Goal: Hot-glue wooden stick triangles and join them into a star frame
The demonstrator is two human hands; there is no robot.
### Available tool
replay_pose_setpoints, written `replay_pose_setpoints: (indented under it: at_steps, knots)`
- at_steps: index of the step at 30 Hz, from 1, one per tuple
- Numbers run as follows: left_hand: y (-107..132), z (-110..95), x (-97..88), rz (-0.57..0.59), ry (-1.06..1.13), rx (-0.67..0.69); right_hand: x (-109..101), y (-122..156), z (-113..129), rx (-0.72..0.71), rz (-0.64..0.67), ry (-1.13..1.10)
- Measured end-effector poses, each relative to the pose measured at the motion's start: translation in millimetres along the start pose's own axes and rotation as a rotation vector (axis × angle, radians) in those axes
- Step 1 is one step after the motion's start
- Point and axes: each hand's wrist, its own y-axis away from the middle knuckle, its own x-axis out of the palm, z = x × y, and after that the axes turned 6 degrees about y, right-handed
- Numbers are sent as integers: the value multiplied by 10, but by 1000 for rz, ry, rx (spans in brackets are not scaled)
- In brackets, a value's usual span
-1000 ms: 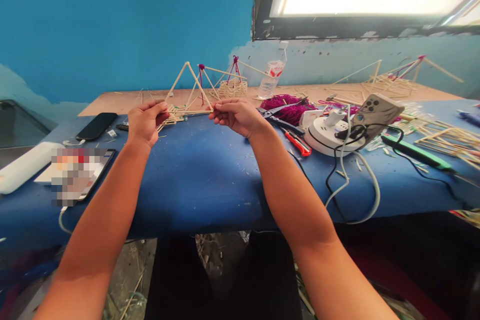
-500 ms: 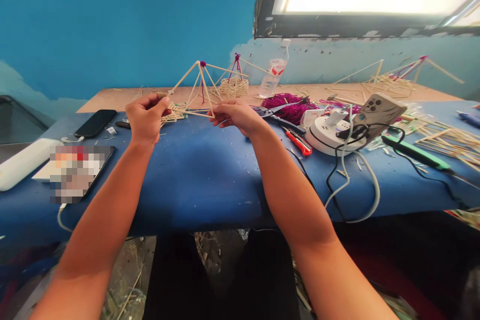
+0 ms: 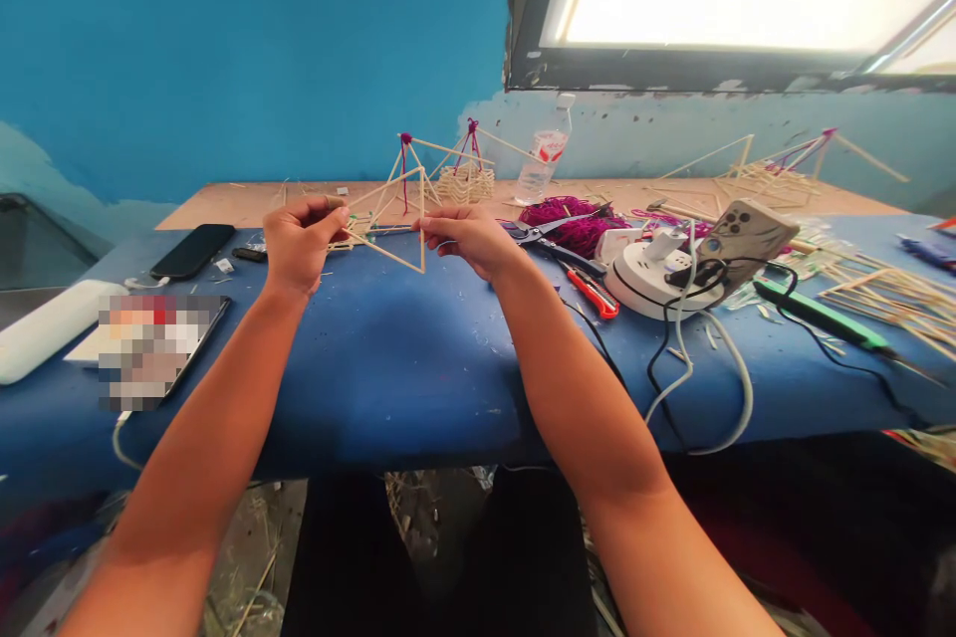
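1. Pale wooden sticks form a slim three-sided frame (image 3: 388,253), apparently held in the air over the far half of the blue tabletop (image 3: 388,358), with one corner pointing left and one stick upright on the right.
2. The left hand (image 3: 305,239) has a narrow pinch, thumb against forefinger, on the frame's left corner.
3. The right hand (image 3: 469,237) pinches the upright stick near its middle, fingertips close together.
4. The frame looks very light and stiff, dry rather than slippery, yet probably fragile where the sticks meet. A soft fingertip hold along a stick, close to a corner, should suit it; squeezing or twisting could crack a joint.
5. On the far side, a purple knot (image 3: 405,138) tops another stick structure, and a clear bottle (image 3: 544,154) stands farther right.
6. Right of the right hand lie purple yarn (image 3: 554,209), dark-handled cutters (image 3: 572,256) and a red utility knife (image 3: 593,293)
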Motion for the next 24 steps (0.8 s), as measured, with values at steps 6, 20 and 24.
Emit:
replay_pose_setpoints:
  at_steps: [6,20,24]
  knots:
    - [16,-13,2,35,-17,-40,32,-12,15,-81,-109,-97]
    - [61,74,-50,393,-334,20,43,10,55,-255,-164,17]
    - [80,68,-37,422,-293,34,82,16,27,-271,-65,74]
